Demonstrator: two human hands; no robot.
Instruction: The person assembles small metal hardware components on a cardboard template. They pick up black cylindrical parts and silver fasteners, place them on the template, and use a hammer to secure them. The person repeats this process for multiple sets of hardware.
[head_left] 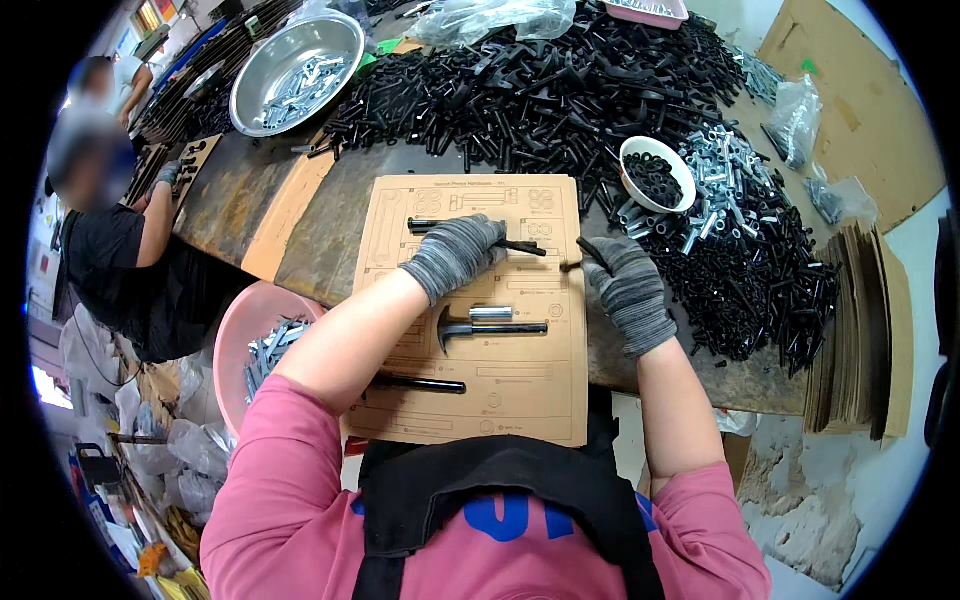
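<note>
My left hand (pixel 460 255), in a grey striped glove, is closed over the upper part of a brown cardboard sheet (pixel 555 410) printed with part outlines. A thin black rod (pixel 524 248) sticks out from its fingertips. Partly behind that hand lies a black bolt-like piece (pixel 420 227). At the sheet's right edge my gloved right hand (pixel 632 295) pinches a short black rod (pixel 594 254); a small dark piece (pixel 571 266) shows beside its fingertips. Lower on the sheet lie a silver tube (pixel 491 313), a black piece with a curved hammer-like head (pixel 490 329) and another black rod (pixel 425 385).
Heaped black metal parts (pixel 480 90) cover the far table. A white bowl (pixel 686 196) of black rings stands among silver tubes (pixel 722 180). A metal basin (pixel 345 40) and pink tub (pixel 232 330) hold silver parts. Cardboard sheets (pixel 850 330) stand right; a person (pixel 110 230) works left.
</note>
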